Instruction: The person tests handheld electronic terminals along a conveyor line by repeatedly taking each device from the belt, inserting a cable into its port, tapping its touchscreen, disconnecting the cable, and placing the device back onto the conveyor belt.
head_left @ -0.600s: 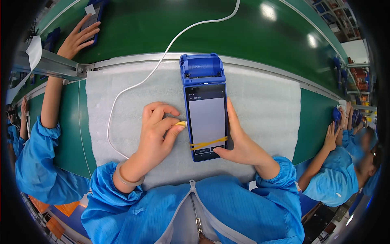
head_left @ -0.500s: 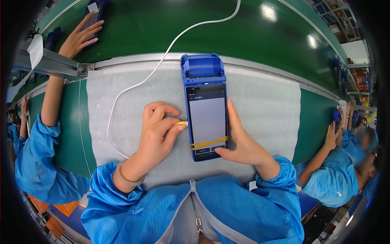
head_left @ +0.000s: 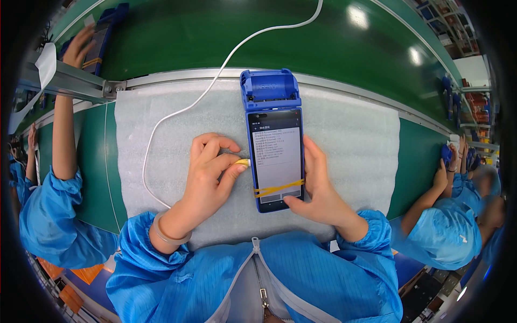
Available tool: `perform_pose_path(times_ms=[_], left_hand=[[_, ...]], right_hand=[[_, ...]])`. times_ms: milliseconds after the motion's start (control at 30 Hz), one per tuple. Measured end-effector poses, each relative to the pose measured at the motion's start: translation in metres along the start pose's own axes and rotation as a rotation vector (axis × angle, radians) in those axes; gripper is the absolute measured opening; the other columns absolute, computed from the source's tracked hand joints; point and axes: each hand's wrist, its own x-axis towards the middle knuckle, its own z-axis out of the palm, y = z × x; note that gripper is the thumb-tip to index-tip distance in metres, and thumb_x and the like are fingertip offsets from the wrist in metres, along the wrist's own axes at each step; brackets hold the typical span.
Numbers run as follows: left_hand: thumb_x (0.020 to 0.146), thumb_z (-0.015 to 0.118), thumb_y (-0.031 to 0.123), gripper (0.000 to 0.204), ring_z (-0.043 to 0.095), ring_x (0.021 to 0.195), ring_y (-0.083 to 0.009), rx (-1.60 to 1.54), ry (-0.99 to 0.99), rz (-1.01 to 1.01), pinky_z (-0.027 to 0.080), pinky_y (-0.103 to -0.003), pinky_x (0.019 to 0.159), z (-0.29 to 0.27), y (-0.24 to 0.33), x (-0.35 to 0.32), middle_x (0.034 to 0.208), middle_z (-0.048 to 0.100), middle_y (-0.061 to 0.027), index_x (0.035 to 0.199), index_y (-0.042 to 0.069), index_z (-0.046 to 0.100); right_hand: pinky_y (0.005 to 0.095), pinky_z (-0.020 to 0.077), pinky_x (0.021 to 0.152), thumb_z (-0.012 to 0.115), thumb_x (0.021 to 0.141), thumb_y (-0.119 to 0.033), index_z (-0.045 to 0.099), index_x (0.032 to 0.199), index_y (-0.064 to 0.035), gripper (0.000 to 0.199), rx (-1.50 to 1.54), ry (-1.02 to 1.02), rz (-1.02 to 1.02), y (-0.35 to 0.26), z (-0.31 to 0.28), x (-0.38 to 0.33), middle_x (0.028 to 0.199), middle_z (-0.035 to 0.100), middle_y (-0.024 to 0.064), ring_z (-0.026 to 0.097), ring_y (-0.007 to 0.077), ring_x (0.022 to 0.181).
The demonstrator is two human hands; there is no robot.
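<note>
A blue handheld payment terminal [head_left: 276, 151] lies in the middle, its screen lit with lines of small text. Its printer bay [head_left: 271, 89] at the far end gapes with the lid up. Yellow rubber bands [head_left: 279, 189] cross the lower screen. My right hand [head_left: 324, 189] grips the terminal's right side, thumb on the lower right of the screen. Between thumb and fingers, my left hand [head_left: 203, 175] pinches a yellow-wrapped cable plug [head_left: 243, 162] that meets the terminal's left edge. Whether it sits fully in the port I cannot tell.
White foam sheet [head_left: 344, 140] covers the work area. A white cable [head_left: 153, 134] curves across it to my left forearm. Beyond a metal rail runs a green surface [head_left: 269, 48]. At left, a co-worker's arm [head_left: 65, 140] reaches toward another blue terminal [head_left: 99, 40]; people also sit at right.
Lines of text have appeared on the terminal's formerly blank screen. My hands hold nearly the same pose. The left co-worker's hand has lifted off its terminal and moved left.
</note>
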Motion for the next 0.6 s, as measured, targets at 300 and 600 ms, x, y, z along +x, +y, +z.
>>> perform_pose_path(times_ms=[300, 600], left_hand=[[0.071, 0.067, 0.007, 0.008, 0.044, 0.096, -0.0262, 0.000, 0.002, 0.004, 0.035, -0.036, 0.083, 0.0006, -0.0012, -0.0014, 0.093, 0.055, -0.0070, 0.075, 0.002, 0.063], [0.071, 0.067, 0.006, 0.007, 0.044, 0.096, -0.0257, -0.011, 0.001, -0.024, 0.036, -0.034, 0.082, -0.0010, 0.0001, -0.0004, 0.093, 0.055, -0.0068, 0.075, 0.002, 0.063]], right_hand=[[0.0381, 0.0261, 0.105, 0.062, 0.069, 0.006, -0.017, 0.137, -0.0002, 0.105, -0.306, -0.022, 0.023, -0.0016, 0.0042, -0.0038, 0.141, 0.010, 0.0226, 0.020, 0.0320, 0.132], [0.0368, 0.0268, 0.104, 0.061, 0.067, 0.007, -0.016, 0.138, -0.0018, 0.106, -0.352, 0.020, 0.033, 0.0010, 0.0091, -0.0039, 0.143, 0.008, 0.0206, 0.020, 0.0290, 0.133]])
